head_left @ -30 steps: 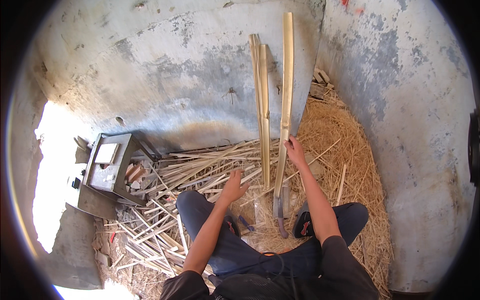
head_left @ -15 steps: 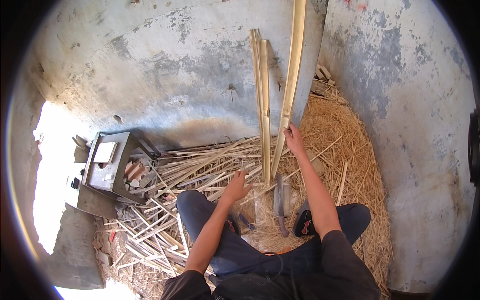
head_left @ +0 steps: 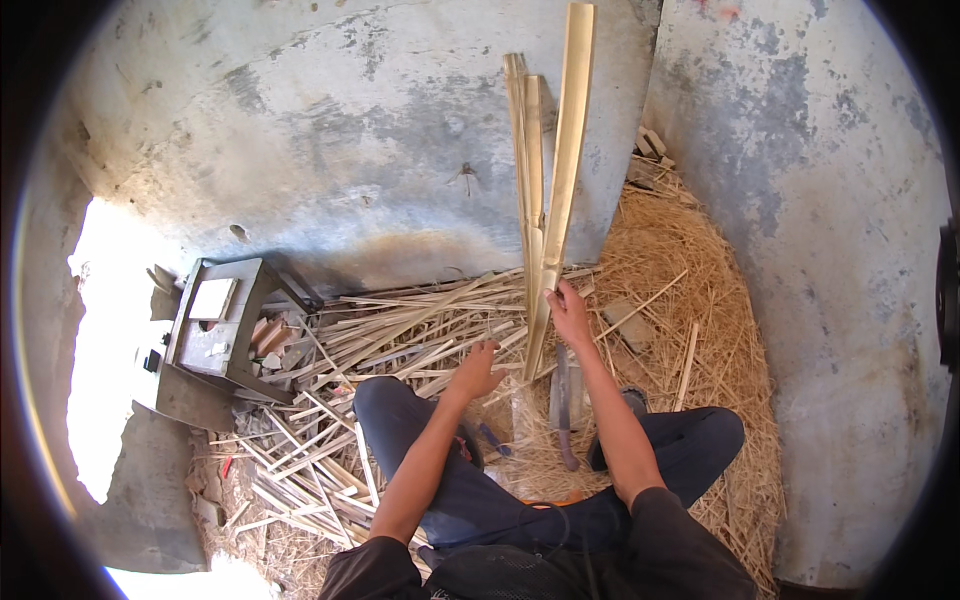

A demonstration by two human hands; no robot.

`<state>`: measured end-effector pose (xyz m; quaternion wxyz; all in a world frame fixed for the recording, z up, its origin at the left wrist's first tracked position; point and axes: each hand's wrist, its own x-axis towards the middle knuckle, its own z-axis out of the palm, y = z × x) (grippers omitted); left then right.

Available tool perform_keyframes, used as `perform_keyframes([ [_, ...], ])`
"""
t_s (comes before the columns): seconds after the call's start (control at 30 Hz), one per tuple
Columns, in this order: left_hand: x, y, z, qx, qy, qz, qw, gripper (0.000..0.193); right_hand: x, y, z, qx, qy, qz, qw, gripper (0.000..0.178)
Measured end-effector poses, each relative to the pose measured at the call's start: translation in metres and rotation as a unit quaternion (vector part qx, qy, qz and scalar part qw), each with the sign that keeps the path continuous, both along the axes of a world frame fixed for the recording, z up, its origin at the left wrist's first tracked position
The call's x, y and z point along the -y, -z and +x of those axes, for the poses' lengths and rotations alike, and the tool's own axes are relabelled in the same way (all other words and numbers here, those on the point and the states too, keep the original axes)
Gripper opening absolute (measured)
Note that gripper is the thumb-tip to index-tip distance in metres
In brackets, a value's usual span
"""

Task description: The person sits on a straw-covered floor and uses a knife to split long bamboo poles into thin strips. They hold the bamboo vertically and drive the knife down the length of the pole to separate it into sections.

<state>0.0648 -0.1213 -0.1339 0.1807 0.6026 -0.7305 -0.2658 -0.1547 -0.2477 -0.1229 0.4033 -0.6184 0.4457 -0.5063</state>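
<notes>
My right hand (head_left: 571, 318) is closed round a long split bamboo piece (head_left: 570, 120), gripping it low down. The bamboo stands nearly upright with its hollow inside facing me, its lower end close to the floor. Just behind it, more split bamboo lengths (head_left: 534, 140) lean on the wall, partly hidden by the held one. My left hand (head_left: 475, 373) hovers between my knees with fingers apart, holding nothing. A long-bladed knife (head_left: 563, 395) with a brownish handle lies between my feet, beside a greyish block (head_left: 577, 388). Near my left foot is a small blue object (head_left: 492, 438).
Many thin bamboo strips (head_left: 400, 335) are heaped ahead and to the left. Straw-like shavings (head_left: 690, 290) cover the right side up to the grey wall (head_left: 800, 250). A small wooden stand (head_left: 220, 310) with broken bricks (head_left: 272, 338) stands on the left.
My right hand has moved slightly left and down with the bamboo, which now overlaps the leaning pieces. My right foot has shifted. The left hand is almost unmoved.
</notes>
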Motion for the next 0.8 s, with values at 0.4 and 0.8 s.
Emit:
perform_keyframes([
  [0.4,0.01,0.004,-0.005,-0.011,-0.009,0.027,1.0,0.064,0.032,0.074,0.03,-0.09,-0.001,0.036,0.995,0.033],
  [0.8,0.008,0.003,-0.002,-0.011,-0.015,0.032,0.999,0.062,0.065,0.071,0.039,-0.242,-0.038,0.078,0.966,0.041],
])
